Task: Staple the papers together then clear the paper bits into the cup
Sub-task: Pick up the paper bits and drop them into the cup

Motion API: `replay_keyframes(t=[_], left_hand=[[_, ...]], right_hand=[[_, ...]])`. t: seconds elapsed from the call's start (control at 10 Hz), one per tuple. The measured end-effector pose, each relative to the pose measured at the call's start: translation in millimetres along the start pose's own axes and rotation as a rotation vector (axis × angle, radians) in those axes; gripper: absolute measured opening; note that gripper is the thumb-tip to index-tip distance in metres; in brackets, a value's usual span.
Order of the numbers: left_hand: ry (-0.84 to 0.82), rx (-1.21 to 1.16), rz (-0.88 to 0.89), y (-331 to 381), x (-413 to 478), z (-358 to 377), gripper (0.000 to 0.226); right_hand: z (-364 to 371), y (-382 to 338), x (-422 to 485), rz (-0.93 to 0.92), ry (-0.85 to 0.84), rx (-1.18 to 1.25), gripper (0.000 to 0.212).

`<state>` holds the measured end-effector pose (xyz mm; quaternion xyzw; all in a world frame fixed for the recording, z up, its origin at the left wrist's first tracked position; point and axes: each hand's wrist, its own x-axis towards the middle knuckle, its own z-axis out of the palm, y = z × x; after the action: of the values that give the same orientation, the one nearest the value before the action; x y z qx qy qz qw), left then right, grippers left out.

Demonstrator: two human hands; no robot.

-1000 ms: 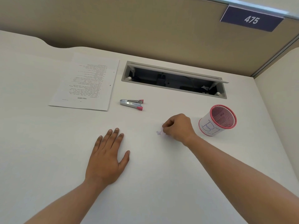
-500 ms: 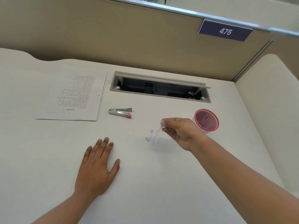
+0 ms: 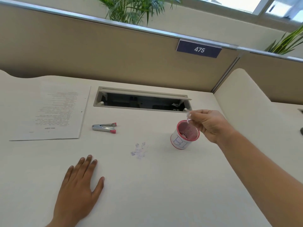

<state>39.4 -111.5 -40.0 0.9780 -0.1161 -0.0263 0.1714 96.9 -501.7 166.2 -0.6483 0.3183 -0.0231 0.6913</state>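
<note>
My right hand (image 3: 211, 125) hovers just above the pink-rimmed mesh cup (image 3: 186, 136), its fingertips pinched on a small paper bit (image 3: 188, 117) over the cup's mouth. A little pile of pale paper bits (image 3: 139, 150) lies on the desk to the left of the cup. My left hand (image 3: 78, 187) rests flat on the desk, palm down, fingers apart, holding nothing. The printed papers (image 3: 49, 112) lie at the far left. A silver stapler with pink ends (image 3: 105, 127) sits just right of them.
An open cable tray slot (image 3: 142, 100) is cut into the white desk (image 3: 164, 185) behind the cup. A beige partition (image 3: 114, 54) with a "475" sign (image 3: 199, 49) closes the back. A second desk stands to the right.
My right hand lifted from the pile of bits and moved right and up to the cup, carrying a pinched bit. The camera tilted upward. My left hand stayed flat.
</note>
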Motion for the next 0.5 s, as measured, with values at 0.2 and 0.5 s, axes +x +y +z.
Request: replay_keyframes(t=[0.2,0.5], left_hand=[[-0.01,0.011,0.003,-1.6,1.3,2.0,0.084],[-0.009,0.011,0.0,0.1,1.7,0.8,0.084]], right_hand=[[-7.0,18.8,31.0,-0.145,0.115,-0.821,0.006],[3.4,28.7,47.0,-0.185,-0.007,-1.45,0.031]])
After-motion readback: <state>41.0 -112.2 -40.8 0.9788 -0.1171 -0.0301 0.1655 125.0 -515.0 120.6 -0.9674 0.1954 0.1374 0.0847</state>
